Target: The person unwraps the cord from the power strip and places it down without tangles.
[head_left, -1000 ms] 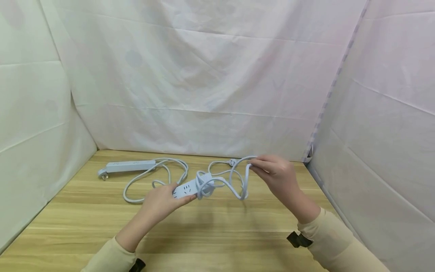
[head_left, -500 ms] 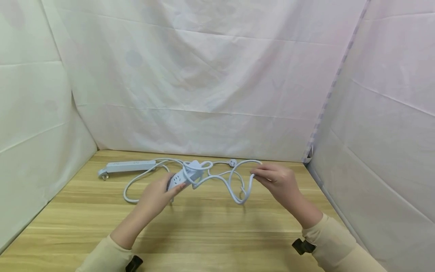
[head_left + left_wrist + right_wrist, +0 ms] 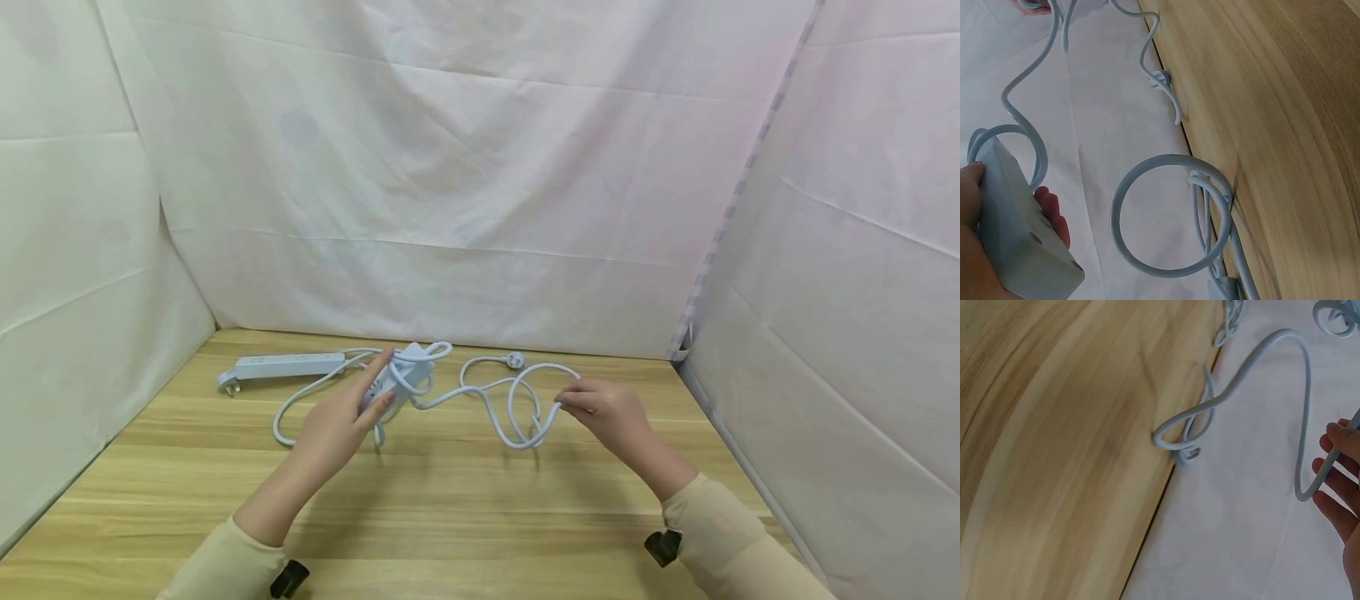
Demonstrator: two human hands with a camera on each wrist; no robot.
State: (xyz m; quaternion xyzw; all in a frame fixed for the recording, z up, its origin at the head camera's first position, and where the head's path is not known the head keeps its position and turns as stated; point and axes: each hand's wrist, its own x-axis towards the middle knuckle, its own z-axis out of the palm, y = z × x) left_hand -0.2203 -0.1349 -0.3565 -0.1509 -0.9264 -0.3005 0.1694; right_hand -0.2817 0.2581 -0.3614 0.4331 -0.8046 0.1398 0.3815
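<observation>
My left hand [image 3: 333, 429] grips a white power strip [image 3: 411, 371], raised off the table and tilted. In the left wrist view, thumb and fingers lie on opposite sides of the strip [image 3: 1019, 225]. Loops of its white cord [image 3: 450, 398] wrap round the strip's far end. On the right, my right hand [image 3: 611, 417] pinches the cord between thumb and fingertips, and the cord [image 3: 1305, 412] sags in a bend from there. A plug [image 3: 514, 360] lies near the table's back edge, at the end of a thinner-looking stretch of cord.
A second white power strip [image 3: 288, 365] lies at the back left, its plug [image 3: 228, 382] beside its left end and its cord [image 3: 288, 408] looped toward my left hand. White cloth [image 3: 465, 167] hangs behind and at both sides of the wooden table [image 3: 450, 533].
My left hand has moved left with the power strip and turned it more upright. The cord between the hands is more spread out. My right hand has come slightly lower, still pinching the cord.
</observation>
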